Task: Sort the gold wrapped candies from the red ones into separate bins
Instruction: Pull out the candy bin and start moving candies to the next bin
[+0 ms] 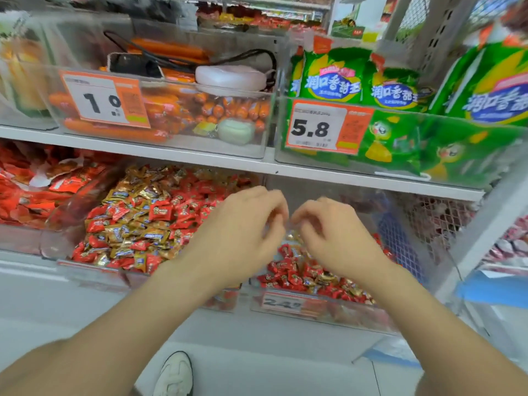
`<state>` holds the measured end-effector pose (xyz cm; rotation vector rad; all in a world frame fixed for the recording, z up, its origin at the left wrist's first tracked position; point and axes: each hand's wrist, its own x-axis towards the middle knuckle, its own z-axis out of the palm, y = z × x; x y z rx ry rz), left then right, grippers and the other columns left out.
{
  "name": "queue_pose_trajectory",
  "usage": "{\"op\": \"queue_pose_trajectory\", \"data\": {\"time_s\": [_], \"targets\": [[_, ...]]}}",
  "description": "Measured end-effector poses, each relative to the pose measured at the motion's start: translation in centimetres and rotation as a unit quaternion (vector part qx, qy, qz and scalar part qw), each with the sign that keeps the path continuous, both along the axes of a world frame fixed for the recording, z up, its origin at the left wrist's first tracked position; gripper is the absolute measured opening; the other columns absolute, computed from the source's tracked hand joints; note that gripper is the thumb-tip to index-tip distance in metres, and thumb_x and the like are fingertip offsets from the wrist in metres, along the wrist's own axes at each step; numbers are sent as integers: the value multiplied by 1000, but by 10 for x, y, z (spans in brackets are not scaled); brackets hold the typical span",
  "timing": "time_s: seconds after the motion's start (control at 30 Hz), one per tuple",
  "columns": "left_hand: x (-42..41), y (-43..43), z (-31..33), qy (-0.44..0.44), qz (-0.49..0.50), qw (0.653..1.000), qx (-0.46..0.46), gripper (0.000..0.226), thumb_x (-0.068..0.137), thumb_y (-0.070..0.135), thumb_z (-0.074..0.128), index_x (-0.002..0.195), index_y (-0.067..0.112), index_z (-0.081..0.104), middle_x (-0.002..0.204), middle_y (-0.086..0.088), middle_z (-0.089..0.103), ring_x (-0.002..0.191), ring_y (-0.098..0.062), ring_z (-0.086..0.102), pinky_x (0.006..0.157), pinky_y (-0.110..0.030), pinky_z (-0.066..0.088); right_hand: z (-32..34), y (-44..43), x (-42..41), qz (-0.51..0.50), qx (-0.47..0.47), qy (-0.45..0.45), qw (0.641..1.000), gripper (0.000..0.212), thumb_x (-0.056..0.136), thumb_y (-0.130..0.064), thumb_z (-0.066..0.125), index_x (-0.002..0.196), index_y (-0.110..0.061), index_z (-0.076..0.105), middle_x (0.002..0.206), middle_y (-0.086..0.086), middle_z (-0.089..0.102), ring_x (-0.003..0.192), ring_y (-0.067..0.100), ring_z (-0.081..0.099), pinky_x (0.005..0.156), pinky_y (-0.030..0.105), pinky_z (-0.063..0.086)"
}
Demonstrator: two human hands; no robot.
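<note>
Hovering side by side above the lower shelf's bins, the left hand [243, 230] and the right hand [334, 238] almost meet at the fingertips. Each grip is curled inward, fingers bent toward the thumb, but both are smeared by motion, so I cannot tell whether either grip pinches a candy or holds nothing.

Just below the right hand's grip lies the right bin [357, 317], a clear container filled mostly with red candies [291, 275]; a few gold wrappers show among them, one close under the curled fingers. The left hand sits over the seam between the two bins, its forearm crossing the front corner of the left bin [57, 221]. That bin holds a thick mixed heap: gold candies [134, 195] piled toward its back and left, red ones scattered through and along the front.

A blurred price label [285, 302] hangs on the right bin's front wall. Further left, another container holds flat red packets [34, 190]. Above, on the white shelf [200, 155], a clear bin of orange sausages [228, 110] carries a tag reading 1.0, and beside it green snack bags [331, 78] stand behind a 5.8 tag. Down on the floor, between the forearms, a white shoe [175, 372] shows.
</note>
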<state>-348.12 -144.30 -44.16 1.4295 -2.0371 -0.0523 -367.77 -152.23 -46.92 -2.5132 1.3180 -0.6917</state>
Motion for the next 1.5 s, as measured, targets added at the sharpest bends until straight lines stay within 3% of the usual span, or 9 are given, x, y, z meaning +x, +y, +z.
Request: {"op": "queue_pose_trajectory", "data": {"time_s": [0.17, 0.43, 0.6, 0.77, 1.0, 1.13, 1.27, 1.4, 1.5], "targets": [[-49, -35, -57, -133, -10, 966, 222, 20, 97, 20, 54, 117, 19, 59, 105, -5, 57, 104, -34, 63, 88, -44, 53, -16, -13, -89, -130, 212, 246, 937, 21, 99, -21, 51, 91, -11, 67, 98, 15, 70, 91, 37, 66, 75, 40, 51], [-83, -75, -76, -210, 59, 851, 478, 83, 89, 50, 75, 153, 19, 32, 148, -17, 38, 123, -37, 59, 95, -37, 49, -24, -18, -134, -141, 295, 329, 886, 48, 94, -10, 55, 143, -13, 54, 135, 13, 62, 97, 31, 65, 81, 37, 57], [-95, -86, -93, -36, 34, 886, 461, 75, 75, 20, 93, 138, 18, 52, 116, -5, 65, 93, -22, 68, 79, -32, 58, -36, -28, -134, -70, 321, 317, 890, 75, 83, 0, 60, 154, -22, 47, 113, 1, 64, 94, 23, 65, 74, 33, 59], [-100, -90, -102, 54, 4, 895, 444, 53, 86, 11, 85, 129, 20, 56, 128, -4, 56, 62, -21, 71, 75, -47, 64, -42, -39, -131, -59, 238, 200, 949, 54, 87, -7, 73, 137, -26, 63, 109, 5, 69, 101, 19, 59, 82, 30, 51], [-84, -101, -97, 118, -26, 901, 416, 8, 96, 21, 76, 102, 19, 72, 86, -5, 65, 66, -20, 67, 67, -33, 63, -39, -31, -102, 6, 183, 87, 979, 35, 81, -13, 74, 113, -28, 69, 93, -5, 68, 89, 17, 66, 88, 28, 51], [-82, -98, -95, 121, -23, 899, 421, 18, 102, 24, 67, 109, 8, 71, 88, -6, 63, 66, -12, 56, 48, -11, 45, -52, -28, -88, 67, 197, 126, 970, 68, 67, -41, 96, 119, -31, 52, 102, -8, 56, 89, 12, 55, 76, 32, 49], [-77, -98, -101, 112, 12, 892, 438, 25, 106, 32, 61, 106, 8, 65, 106, -13, 69, 84, -22, 59, 74, -31, 53, -71, -32, -77, 78, 169, 175, 967, 83, 71, -41, 95, 131, -31, 38, 117, 0, 44, 102, 27, 53, 86, 46, 51], [-77, -99, -109, 93, 55, 886, 450, 30, 110, 34, 49, 95, 11, 60, 73, -4, 44, 62, -19, 36, 54, -31, 27, -74, -39, -71, 96, 157, 167, 969, 60, 83, -32, 89, 130, -27, 52, 103, -6, 59, 96, 22, 58, 84, 43, 53], [-83, -99, -114, 79, 77, 878, 465, 31, 113, 27, 39, 97, 10, 59, 68, -2, 40, 53, -19, 35, 49, -27, 28, -75, -48, -75, 75, 164, 157, 971, 23, 92, -29, 81, 113, -28, 72, 96, -12, 65, 89, 9, 58, 82, 33, 47]]}}
